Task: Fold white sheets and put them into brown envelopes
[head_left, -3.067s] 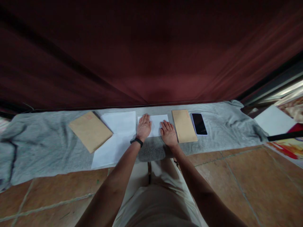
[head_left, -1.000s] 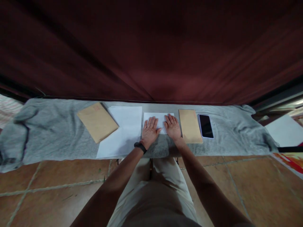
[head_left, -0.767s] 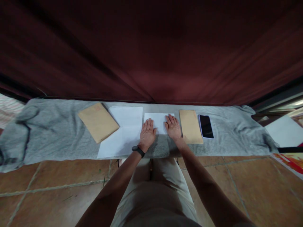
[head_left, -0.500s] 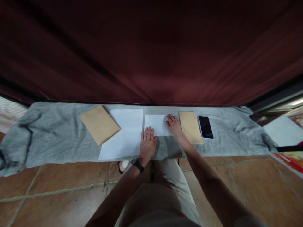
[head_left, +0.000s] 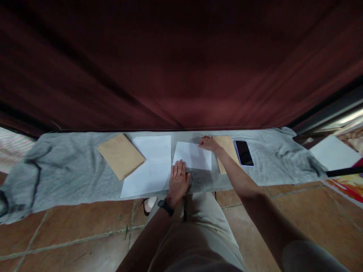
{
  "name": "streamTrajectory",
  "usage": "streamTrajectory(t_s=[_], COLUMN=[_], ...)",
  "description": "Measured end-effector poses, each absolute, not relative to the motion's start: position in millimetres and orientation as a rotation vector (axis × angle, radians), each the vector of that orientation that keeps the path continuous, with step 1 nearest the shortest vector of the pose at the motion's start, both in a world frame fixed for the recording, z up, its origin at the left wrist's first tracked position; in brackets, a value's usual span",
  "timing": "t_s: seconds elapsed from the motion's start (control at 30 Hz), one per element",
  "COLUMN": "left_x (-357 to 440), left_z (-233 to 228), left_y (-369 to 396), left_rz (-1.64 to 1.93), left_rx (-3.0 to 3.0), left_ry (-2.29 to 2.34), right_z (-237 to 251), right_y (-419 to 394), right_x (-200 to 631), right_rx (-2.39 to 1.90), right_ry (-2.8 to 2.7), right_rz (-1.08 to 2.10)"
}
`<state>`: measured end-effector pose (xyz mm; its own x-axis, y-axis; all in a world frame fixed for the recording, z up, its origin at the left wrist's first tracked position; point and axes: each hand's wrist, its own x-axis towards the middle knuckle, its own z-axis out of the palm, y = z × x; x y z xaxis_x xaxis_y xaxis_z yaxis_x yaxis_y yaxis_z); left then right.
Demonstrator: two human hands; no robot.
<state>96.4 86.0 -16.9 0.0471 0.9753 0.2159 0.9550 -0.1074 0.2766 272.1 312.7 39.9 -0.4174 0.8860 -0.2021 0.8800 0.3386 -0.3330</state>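
A small white sheet of paper (head_left: 193, 155), looking folded, lies slightly turned on the grey cloth in front of me. My left hand (head_left: 179, 179) rests flat, fingers stretched, with its fingertips at the paper's lower left edge. At the upper right corner of that paper, my right hand (head_left: 208, 144) is closed with bent fingers, gripping the edge; the fingertips are partly hidden. Left of it is a stack of larger white sheets (head_left: 155, 166), overlapped by a stack of brown envelopes (head_left: 121, 156). Another brown envelope (head_left: 227, 151) lies partly under my right wrist.
A phone (head_left: 244, 153) with a dark screen lies right of the envelope. Grey cloth (head_left: 70, 166) covers the narrow bench, and a dark red curtain (head_left: 181, 75) hangs behind it. A white panel (head_left: 334, 153) stands at the far right, above the tiled floor (head_left: 306, 223).
My right hand has gone from lying flat on the small paper to closing at its upper corner. The paper has turned slightly clockwise. My left hand stays flat, nearer the paper's lower edge.
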Motion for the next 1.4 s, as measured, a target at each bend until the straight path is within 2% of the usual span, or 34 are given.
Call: streamTrajectory(t_s=[0.2, 0.43, 0.63, 0.83, 1.13, 1.4], left_x=[93, 92, 95, 101, 102, 94], left_z=[-21, -20, -10, -9, -7, -9], left_y=[87, 89, 85, 66, 46, 57], left_rz=[0.646, 0.726, 0.834, 0.808, 0.655, 0.465], left_rx=[2.248, 2.221, 2.21, 2.259, 2.392, 2.453], left_ry=[2.001, 1.987, 1.922, 1.822, 1.746, 1.748], right_z=[39, 21, -15, -39, -44, -20], right_y=[299, 249, 180, 145, 149, 137], right_x=[297, 316, 311, 299, 289, 303], right_rx=[-1.667, -1.57, -1.495, -1.439, -1.481, -1.56], right_ry=[-2.338, -1.766, -1.197, -0.874, -0.863, -1.253], right_rz=[0.892, 1.154, 1.169, 1.101, 1.044, 0.951])
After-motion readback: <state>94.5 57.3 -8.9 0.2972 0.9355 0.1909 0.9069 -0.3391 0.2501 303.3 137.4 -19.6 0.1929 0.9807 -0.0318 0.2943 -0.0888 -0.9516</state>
